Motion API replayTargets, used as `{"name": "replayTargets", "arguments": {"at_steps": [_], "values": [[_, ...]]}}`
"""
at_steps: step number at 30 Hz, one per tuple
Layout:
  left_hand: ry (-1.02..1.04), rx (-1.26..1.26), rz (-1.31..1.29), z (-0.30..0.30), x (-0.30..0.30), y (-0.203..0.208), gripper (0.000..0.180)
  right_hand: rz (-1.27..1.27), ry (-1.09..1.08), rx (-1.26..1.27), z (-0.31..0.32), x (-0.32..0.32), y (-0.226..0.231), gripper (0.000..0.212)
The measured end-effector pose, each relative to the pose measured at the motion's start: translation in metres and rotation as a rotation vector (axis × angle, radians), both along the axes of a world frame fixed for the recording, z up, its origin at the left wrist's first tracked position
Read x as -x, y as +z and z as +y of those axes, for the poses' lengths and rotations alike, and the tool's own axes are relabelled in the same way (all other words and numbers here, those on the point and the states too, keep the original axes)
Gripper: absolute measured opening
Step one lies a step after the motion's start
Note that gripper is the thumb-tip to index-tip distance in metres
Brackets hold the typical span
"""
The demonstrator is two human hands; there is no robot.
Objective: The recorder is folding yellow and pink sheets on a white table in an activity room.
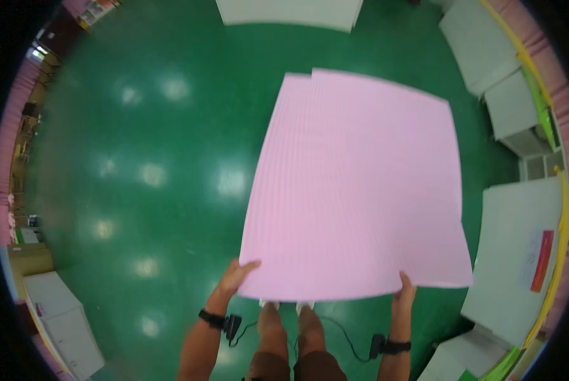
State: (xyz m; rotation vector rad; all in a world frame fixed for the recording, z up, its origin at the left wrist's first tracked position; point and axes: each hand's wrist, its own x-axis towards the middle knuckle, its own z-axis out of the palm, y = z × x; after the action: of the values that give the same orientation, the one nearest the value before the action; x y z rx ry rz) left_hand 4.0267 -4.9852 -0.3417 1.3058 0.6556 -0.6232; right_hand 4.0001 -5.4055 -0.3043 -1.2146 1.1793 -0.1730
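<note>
A large pink mat [361, 184] with fine ribs spreads out in front of me, above the green floor. Its far edge steps at the left and its near edge steps at the right, so it looks like two overlapping layers. At the near left corner, my left hand [236, 277] is closed on the edge, thumb on top. My right hand [404, 291] grips the near edge further right, beside the step, with its thumb on the upper face. The fingers of both hands are mostly hidden beneath the mat.
White cabinets [519, 254] line the right side, close to the mat's right edge. Another white cabinet [62, 324] stands at the lower left, and a white box-like piece [291, 11] at the far side. Green floor [170, 209] shows to the left.
</note>
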Motion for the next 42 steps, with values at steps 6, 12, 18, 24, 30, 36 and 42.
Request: {"name": "replayTargets", "arguments": {"at_steps": [6,12,18,24,30,36,42], "values": [[0.119,-0.092,-0.076,0.039,0.032,0.195,0.035,-0.267,0.387,0.184,0.027,-0.016,0.199,0.061],[0.403,-0.244,-0.038,0.079,0.082,0.317,0.037,-0.389,0.605,0.13,0.084,-0.043,0.291,0.058],[0.924,-0.131,-0.242,0.159,0.128,0.283,0.045,-0.415,0.748,0.263,0.201,-0.1,0.332,0.03],[1.182,0.026,-0.531,0.265,0.114,0.334,0.041,-0.643,0.97,0.381,0.337,-0.156,0.363,0.019],[1.237,-0.057,-0.683,0.343,0.093,0.351,0.043,-0.751,0.991,0.346,0.425,-0.196,0.401,0.015],[1.319,-0.029,-0.787,0.422,0.036,0.371,0.036,-0.785,1.112,0.338,0.521,-0.266,0.418,0.018],[1.289,-0.278,-0.665,0.503,-0.048,0.366,0.027,-0.619,1.105,0.419,0.61,-0.371,0.427,0.03]]}}
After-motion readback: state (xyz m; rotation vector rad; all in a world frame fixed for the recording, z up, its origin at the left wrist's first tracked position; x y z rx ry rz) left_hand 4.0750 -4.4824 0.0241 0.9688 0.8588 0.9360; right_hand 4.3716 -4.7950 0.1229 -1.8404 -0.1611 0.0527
